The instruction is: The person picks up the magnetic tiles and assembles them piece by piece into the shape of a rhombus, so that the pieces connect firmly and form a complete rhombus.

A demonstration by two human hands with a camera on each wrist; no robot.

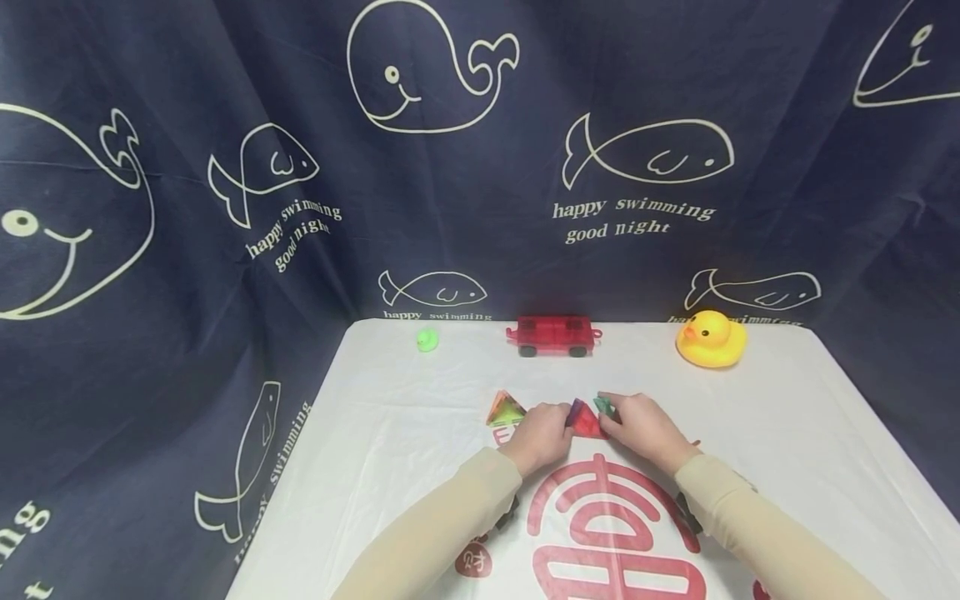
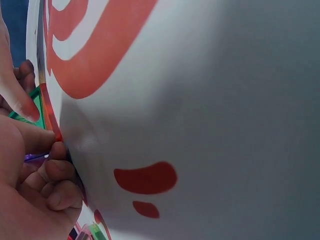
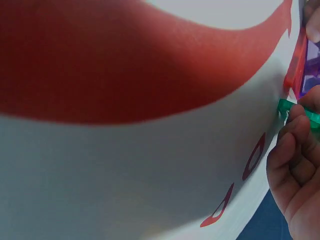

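My left hand (image 1: 543, 435) pinches the left side of a joined red magnetic tile (image 1: 588, 423) and purple magnetic tile (image 1: 575, 412), which lean together on the table. In the left wrist view, its thumb and finger are right at the red tile's lower edge. My right hand (image 1: 647, 429) holds a green magnetic tile (image 1: 603, 406) between thumb and fingers, close beside the red one. The right wrist view has the green tile (image 3: 312, 116) partly hidden by the fingers. Left of my left hand stands a small pyramid of orange and yellow-green tiles (image 1: 506, 408).
A red toy wagon (image 1: 553, 335) sits at the table's back edge. To its left is a small green duck (image 1: 427, 340), to its right a large yellow duck (image 1: 711, 340). The white cover (image 1: 420, 467) carries red print. A dark blue curtain (image 1: 480, 208) hangs behind.
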